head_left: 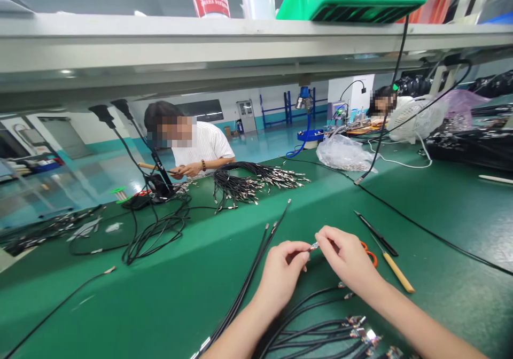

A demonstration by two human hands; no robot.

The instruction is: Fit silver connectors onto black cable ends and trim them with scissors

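Observation:
My left hand (281,273) and my right hand (348,260) meet over the green bench mat (180,289). Both pinch a small metal connector (313,246) on the end of a thin black cable, fingertips pressed together on it. Below my hands lies a bundle of black cables (320,332) with metal ends. Two more black cables (256,265) run diagonally to the left of my left hand. Orange-handled scissors (371,255) peek out from behind my right hand.
A wooden-handled tool (395,271) and black tweezers (377,234) lie right of my hands. A large pile of terminated cables (252,180) sits further back. A person in a striped shirt (204,145) works across the bench. A plastic bag (344,153) and a shelf (240,38) are beyond.

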